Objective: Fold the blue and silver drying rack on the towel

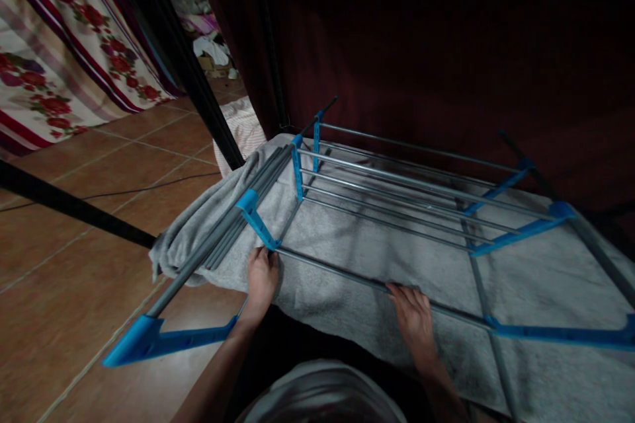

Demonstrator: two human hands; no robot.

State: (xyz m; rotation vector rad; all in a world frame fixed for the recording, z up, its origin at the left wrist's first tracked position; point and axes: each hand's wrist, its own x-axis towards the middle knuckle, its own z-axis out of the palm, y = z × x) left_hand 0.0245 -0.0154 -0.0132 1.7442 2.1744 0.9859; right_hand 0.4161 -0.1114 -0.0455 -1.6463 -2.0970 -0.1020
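Note:
A partly built rack (367, 168) of grey metal tubes and blue plastic brackets lies on a grey blanket. My left hand (262, 276) grips the near corner, where a blue bracket (260, 219) meets the tubes; its fingertips curl out of sight. Further right, my right hand (413, 317) has its fingers wrapped over the near metal tube (337, 269). Another blue bracket (560, 336) joins that tube's right end. At the lower left, a blue bracket (149, 340) hangs past the blanket's edge on a long tube.
Several loose grey tubes (248, 201) lie bundled on the left of the blanket (193, 225). Black frame bars (198, 86) stand over the tiled floor (114, 198), where a dark cable (149, 190) runs. A flowered curtain (59, 46) hangs at the left, and a dark red cloth (421, 66) behind.

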